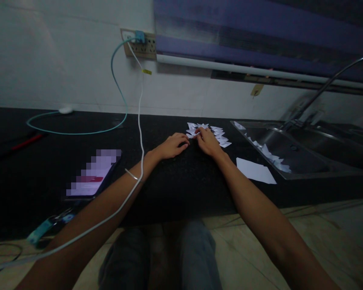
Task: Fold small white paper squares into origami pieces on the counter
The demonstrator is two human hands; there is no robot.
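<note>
On the black counter lies a cluster of small folded white paper pieces (222,136) with pointed tips, set close together in rows. My right hand (210,141) reaches over the front left of this cluster, its bent fingers closed at a folded paper piece (197,132). Part of the cluster is hidden under that hand. Just left of the papers, my left hand (173,146) rests on the counter with fingers loosely bent and thumb apart; I see nothing in it. A stack of flat white paper sheets (255,170) lies to the right of my right forearm.
More folded papers (269,153) line the left rim of the metal sink (305,176), below a curved faucet (345,70). A phone (92,175) lies at left, near a teal strap (40,231). A white cable (140,133) crosses my left forearm. A teal cable (78,133) loops behind.
</note>
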